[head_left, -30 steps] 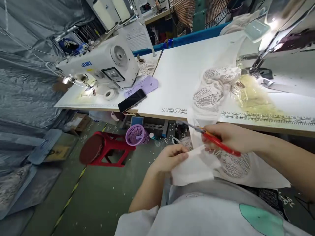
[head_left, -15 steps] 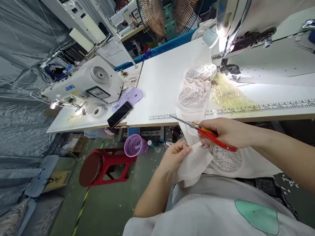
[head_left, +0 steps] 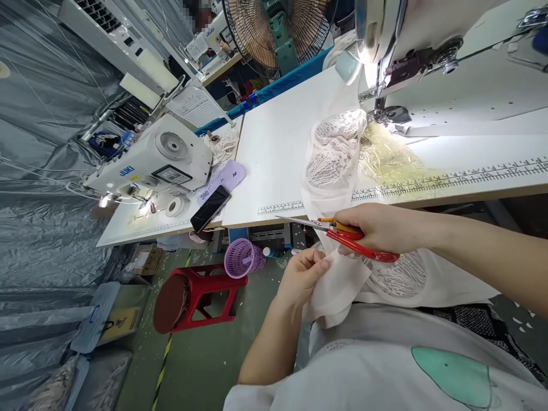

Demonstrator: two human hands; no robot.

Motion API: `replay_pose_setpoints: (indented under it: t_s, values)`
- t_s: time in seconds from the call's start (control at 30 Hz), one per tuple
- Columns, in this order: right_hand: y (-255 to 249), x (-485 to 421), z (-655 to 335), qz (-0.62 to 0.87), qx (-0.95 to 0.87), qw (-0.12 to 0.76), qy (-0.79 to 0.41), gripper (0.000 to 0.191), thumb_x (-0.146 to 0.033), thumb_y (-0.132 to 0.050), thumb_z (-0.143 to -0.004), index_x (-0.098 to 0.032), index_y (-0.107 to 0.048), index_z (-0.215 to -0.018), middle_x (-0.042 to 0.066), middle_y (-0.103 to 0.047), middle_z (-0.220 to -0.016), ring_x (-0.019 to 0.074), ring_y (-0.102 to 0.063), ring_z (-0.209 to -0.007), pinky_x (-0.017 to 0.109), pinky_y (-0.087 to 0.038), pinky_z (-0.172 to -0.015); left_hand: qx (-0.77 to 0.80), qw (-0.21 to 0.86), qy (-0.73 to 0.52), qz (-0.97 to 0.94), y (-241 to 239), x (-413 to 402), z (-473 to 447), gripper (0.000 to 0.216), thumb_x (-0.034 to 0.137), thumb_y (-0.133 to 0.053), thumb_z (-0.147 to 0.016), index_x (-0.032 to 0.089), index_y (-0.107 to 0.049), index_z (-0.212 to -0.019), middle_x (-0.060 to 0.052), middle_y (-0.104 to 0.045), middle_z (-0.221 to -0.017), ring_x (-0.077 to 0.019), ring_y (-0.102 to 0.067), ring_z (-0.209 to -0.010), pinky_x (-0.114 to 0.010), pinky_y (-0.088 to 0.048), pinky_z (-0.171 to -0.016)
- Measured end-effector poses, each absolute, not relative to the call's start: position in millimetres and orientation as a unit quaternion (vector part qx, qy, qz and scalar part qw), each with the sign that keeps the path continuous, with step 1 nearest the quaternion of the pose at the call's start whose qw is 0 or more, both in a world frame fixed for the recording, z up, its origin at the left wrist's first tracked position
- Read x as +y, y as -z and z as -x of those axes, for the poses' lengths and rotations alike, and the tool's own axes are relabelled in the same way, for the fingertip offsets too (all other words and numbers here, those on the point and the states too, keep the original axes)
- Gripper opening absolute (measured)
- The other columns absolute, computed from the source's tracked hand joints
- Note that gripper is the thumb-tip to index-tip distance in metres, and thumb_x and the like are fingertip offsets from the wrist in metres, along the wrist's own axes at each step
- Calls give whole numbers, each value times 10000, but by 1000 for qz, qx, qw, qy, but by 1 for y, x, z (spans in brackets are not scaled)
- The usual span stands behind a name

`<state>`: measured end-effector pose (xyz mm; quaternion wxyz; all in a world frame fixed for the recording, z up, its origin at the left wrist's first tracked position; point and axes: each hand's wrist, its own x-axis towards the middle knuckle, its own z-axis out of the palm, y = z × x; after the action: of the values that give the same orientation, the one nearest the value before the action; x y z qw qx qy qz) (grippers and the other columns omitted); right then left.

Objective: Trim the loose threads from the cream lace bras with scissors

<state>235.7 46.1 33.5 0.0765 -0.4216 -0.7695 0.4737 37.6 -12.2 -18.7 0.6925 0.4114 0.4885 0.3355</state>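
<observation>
My right hand (head_left: pixel 381 228) is closed around red-handled scissors (head_left: pixel 342 233), blades pointing left just below the table's front edge. My left hand (head_left: pixel 302 275) pinches the corner of a white fabric piece (head_left: pixel 338 288) over my lap, right beneath the scissors. The fabric continues as white lace (head_left: pixel 331 149) running up onto the white sewing table (head_left: pixel 274 154) and under the needle of the sewing machine (head_left: pixel 428 51) at the upper right. Yellowish clear plastic (head_left: pixel 394 162) lies beside the lace.
A second white sewing machine (head_left: pixel 158 162) stands on the left table with a black phone (head_left: pixel 210 208) and tape roll (head_left: pixel 174 206). Below are a red stool (head_left: pixel 192 291) and a purple basket (head_left: pixel 244 265). A fan (head_left: pixel 274 28) stands behind. Grey plastic sheeting hangs at left.
The view has swung right and up a little. Both hands have stayed together at the fabric; the scissors have tilted flatter and shifted slightly left over the pinched corner.
</observation>
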Motion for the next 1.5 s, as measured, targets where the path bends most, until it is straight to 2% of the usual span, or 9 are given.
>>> replay_pose_setpoints:
  t_s: [0.17,0.33,0.47,0.6,0.67,0.8,1.0,1.37,1.5]
  values:
    - [-33,49,-235,401,-789,67,-459,219,-182,-534,-740,-220,-344,-637,-30,-507,-608,105,-433,-510,223,-292,-451,506,663,-331,-441,16,-13,-37,526,503,-782,-569,163,-382,-536,49,-389,-566,-69,-332,-546,-219,-241,-530]
    - [-34,48,-235,394,-803,74,-442,244,-110,-524,-696,-221,-317,-630,-48,-447,-584,104,-381,-510,226,-292,-467,497,661,-329,-456,13,-11,-33,501,476,-787,-578,158,-402,-531,46,-399,-559,-69,-334,-544,-216,-243,-527]
    - [-36,48,-234,388,-810,70,-434,265,-140,-533,-703,-225,-295,-622,-46,-426,-586,111,-356,-514,236,-283,-471,492,685,-295,-450,9,-9,-30,455,563,-724,-631,148,-535,-637,24,-467,-594,-83,-372,-557,-219,-273,-538]
    - [-38,50,-234,373,-822,52,-427,238,-160,-531,-698,-227,-314,-625,-33,-443,-601,125,-379,-525,251,-273,-477,479,671,-285,-488,5,-6,-33,388,527,-697,-689,144,-642,-709,-22,-570,-700,-131,-472,-694,-259,-361,-680]
    - [-39,50,-233,374,-821,47,-429,235,-162,-533,-694,-225,-319,-623,-30,-450,-603,126,-391,-527,250,-280,-479,485,664,-285,-493,4,-5,-36,365,498,-732,-659,142,-652,-681,-21,-571,-692,-131,-464,-688,-267,-360,-687]
    - [-39,50,-233,370,-827,49,-420,237,-158,-541,-695,-222,-327,-615,-29,-461,-600,121,-401,-523,243,-289,-475,507,659,-291,-473,6,-4,-40,399,511,-757,-607,135,-621,-611,4,-515,-597,-101,-404,-595,-247,-312,-597]
    - [-37,52,-231,367,-835,40,-408,222,-170,-537,-706,-220,-342,-612,-32,-454,-573,113,-376,-492,242,-276,-466,508,656,-291,-477,7,-4,-40,405,500,-751,-616,138,-577,-565,19,-474,-549,-86,-369,-553,-242,-287,-558]
    - [-35,48,-229,362,-822,57,-435,241,-170,-540,-694,-227,-318,-620,-40,-432,-573,115,-360,-494,245,-267,-458,522,639,-301,-478,4,-10,-42,386,509,-736,-638,146,-605,-631,5,-530,-623,-106,-428,-618,-242,-344,-608]
    - [-34,47,-228,373,-822,59,-427,235,-151,-530,-679,-227,-318,-612,-36,-431,-570,123,-377,-505,244,-276,-466,515,637,-306,-484,1,-13,-48,371,515,-727,-647,155,-671,-720,-40,-615,-737,-151,-496,-719,-262,-380,-667]
